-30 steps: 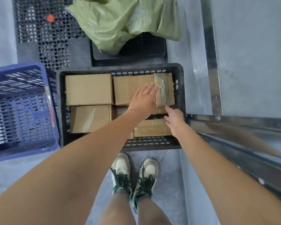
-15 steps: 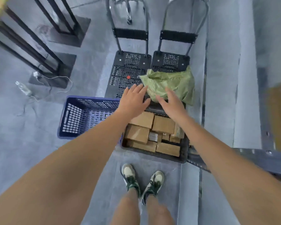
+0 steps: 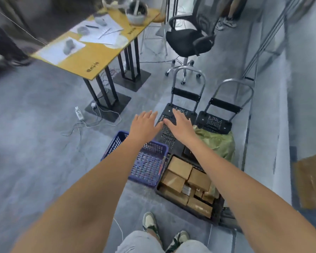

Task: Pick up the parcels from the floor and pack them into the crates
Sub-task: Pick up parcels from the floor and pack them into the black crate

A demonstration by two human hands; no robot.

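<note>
A black crate (image 3: 216, 213) on the floor near my feet holds several brown cardboard parcels (image 3: 180, 168). To its left stands a blue crate (image 3: 148, 163) with nothing visible inside. My left hand (image 3: 144, 124) and my right hand (image 3: 180, 125) are raised well above both crates, fingers straight and spread, holding nothing. A crumpled green bag (image 3: 217, 143) lies behind the black crate, on a trolley.
Two black hand trolleys (image 3: 212, 121) with metal handles stand beyond the crates. A yellow table (image 3: 91, 50) with papers is far left, a black office chair (image 3: 188, 38) behind. Cables and a power strip (image 3: 79, 115) lie on the grey floor. A steel rail runs along the right.
I have straightened up and the view has pulled far back from the crates. Both hands left the parcels in the black crate and rose, still holding nothing.
</note>
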